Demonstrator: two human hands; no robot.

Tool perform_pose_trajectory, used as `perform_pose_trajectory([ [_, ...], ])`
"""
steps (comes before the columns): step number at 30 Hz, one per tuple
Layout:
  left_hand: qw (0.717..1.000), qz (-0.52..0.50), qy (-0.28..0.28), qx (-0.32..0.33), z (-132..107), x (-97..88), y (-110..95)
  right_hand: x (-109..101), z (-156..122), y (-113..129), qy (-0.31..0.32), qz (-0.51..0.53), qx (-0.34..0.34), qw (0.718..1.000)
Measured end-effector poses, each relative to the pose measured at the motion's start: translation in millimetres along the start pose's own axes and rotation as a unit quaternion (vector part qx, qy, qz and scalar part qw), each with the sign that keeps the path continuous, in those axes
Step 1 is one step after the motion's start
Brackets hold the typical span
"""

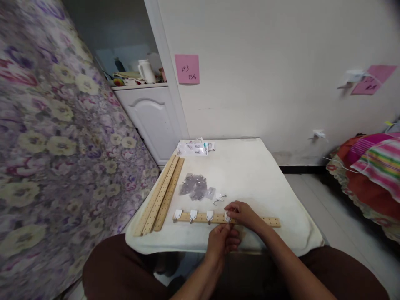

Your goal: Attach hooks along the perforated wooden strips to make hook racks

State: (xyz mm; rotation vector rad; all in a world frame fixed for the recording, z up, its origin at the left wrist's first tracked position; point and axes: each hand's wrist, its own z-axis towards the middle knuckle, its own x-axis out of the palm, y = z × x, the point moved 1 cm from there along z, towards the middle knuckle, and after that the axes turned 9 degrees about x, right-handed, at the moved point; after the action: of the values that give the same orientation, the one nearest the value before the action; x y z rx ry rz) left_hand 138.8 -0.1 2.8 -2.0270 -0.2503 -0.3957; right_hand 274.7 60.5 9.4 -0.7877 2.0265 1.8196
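Note:
A perforated wooden strip lies crosswise near the table's front edge. Three white hooks with metal prongs sit along its left part, among them one hook nearest my hands. My right hand has thumb and fingers closed on another white hook at the strip. From below, my left hand pinches at the prong of that same hook, by the strip's front edge; the fingertips partly hide the contact. Loose white hooks lie just behind the strip.
Small clear plastic packets are heaped mid-table. Long perforated wooden strips lie along the left side. Packaging rests at the back of the cloth-covered table. A floral curtain hangs at left; a wall stands behind.

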Motion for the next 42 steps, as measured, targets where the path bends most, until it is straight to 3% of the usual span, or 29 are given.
perform_pose_trajectory([
  [9,1.000,-0.002,0.001,0.001,1,-0.9,1,-2,-1,-1,-0.021,-0.020,-0.021,0.999],
  [25,1.000,-0.018,0.015,0.002,-6,-2.2,-5,-6,-3,1,-0.035,-0.008,0.000,0.999],
  [35,1.000,-0.014,0.019,0.004,-3,-2.6,-1,-6,-10,-1,0.005,0.064,0.004,0.998],
  [42,1.000,-0.003,-0.001,0.008,1,-0.6,2,-4,-13,1,0.004,0.037,-0.004,0.999],
])
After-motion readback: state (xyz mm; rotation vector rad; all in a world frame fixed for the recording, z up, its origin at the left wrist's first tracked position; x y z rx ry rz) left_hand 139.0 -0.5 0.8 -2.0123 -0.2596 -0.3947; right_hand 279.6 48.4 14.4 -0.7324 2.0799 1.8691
